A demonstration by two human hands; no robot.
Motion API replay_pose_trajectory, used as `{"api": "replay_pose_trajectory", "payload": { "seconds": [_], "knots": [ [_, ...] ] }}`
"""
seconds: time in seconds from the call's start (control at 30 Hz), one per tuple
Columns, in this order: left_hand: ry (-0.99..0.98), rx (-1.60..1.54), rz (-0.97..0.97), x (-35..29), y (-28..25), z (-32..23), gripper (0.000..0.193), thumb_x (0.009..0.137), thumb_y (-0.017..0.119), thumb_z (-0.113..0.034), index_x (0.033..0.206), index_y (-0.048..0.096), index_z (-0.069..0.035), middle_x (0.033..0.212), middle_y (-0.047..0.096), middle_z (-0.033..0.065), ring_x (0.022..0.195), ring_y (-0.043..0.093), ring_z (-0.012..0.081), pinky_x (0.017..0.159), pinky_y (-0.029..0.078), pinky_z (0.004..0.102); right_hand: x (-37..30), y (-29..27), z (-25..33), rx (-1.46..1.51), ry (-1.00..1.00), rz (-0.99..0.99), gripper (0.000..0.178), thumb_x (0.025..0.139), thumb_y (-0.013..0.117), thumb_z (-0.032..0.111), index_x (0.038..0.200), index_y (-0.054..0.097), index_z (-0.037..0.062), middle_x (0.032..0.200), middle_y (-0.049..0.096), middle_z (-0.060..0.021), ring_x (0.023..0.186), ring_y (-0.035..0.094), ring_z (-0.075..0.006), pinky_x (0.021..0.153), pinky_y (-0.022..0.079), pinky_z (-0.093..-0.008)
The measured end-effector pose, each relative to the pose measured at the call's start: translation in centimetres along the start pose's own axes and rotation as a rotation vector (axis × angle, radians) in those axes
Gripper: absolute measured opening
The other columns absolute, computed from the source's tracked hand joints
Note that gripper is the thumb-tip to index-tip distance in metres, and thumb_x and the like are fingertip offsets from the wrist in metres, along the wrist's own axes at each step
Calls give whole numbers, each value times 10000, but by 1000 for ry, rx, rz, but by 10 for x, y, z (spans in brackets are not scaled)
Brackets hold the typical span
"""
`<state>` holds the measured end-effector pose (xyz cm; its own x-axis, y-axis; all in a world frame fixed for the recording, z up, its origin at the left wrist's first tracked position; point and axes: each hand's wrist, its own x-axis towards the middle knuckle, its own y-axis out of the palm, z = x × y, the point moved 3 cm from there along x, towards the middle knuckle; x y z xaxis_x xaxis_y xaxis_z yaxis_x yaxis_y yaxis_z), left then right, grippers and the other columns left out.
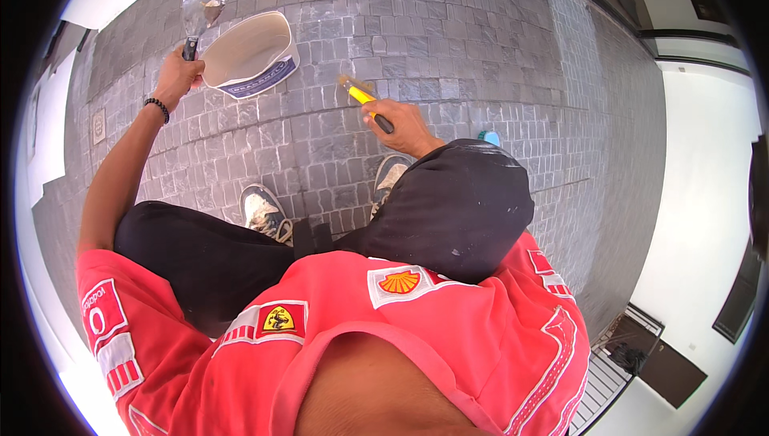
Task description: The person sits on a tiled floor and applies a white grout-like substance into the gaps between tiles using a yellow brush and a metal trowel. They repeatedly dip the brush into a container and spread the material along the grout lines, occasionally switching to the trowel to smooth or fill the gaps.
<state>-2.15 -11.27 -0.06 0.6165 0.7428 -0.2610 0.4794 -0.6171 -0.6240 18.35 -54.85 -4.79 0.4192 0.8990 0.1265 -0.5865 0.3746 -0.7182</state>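
My left hand is closed round the black handle of a putty knife; its wide, shiny blade points away from me and carries some brownish matter. Beside that hand, on the paving, stands a cream plastic tub with a dark blue band; my fingers are close to its rim, and whether they touch it I cannot tell. My right hand grips a hand tool with a yellow and black handle. Its tan-brown working end is at the paving just right of the tub, too small to make out clearly.
Grey stone block paving spreads all round. Near my right knee lies a small light-blue object. My shoes are planted below the tub. White walls bound the right side, with a metal grate at the lower right.
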Motion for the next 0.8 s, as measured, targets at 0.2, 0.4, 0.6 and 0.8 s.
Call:
{"api": "replay_pose_trajectory", "payload": {
  "seconds": [0.2, 0.4, 0.6, 0.8],
  "knots": [
    [-76, -5, -82, -6, -43, 37, 199, 755, 702, -113, 853, 538, -59, 647, 574, 30, 528, 555, 113, 483, 407, 275, -18, 8, -17, -317, -21, 210, 419, 888, 704, 108, 1295, 627, 174, 996, 617, -100, 890, 664, -327, 827, 546, -440],
    [-170, 34, -80, -3, -84, 80, 187, 786, 706, -81, 878, 545, -60, 693, 599, 36, 549, 578, 118, 487, 422, 273, -62, 13, -56, -184, 287, 279, 666, 913, 595, 101, 1552, 420, 173, 1286, 560, -170, 1211, 546, -366, 1048, 443, -481],
    [-153, 101, -152, -7, -102, 74, 280, 913, 753, -273, 889, 564, -67, 707, 601, 11, 568, 566, 88, 493, 409, 250, -151, -98, -152, -632, 1134, -212, 684, 936, 668, 266, 1521, 400, 32, 1372, 492, -325, 1221, 558, -486, 977, 491, -535],
    [-8, 265, -104, -27, -105, -61, 344, 954, 756, -393, 880, 582, -106, 661, 562, -30, 553, 491, 56, 493, 388, 228, -114, -95, -173, -306, 838, -163, 676, 907, 705, 200, 1498, 426, 30, 1312, 538, -323, 1093, 642, -500, 918, 541, -528]
  ]
}}
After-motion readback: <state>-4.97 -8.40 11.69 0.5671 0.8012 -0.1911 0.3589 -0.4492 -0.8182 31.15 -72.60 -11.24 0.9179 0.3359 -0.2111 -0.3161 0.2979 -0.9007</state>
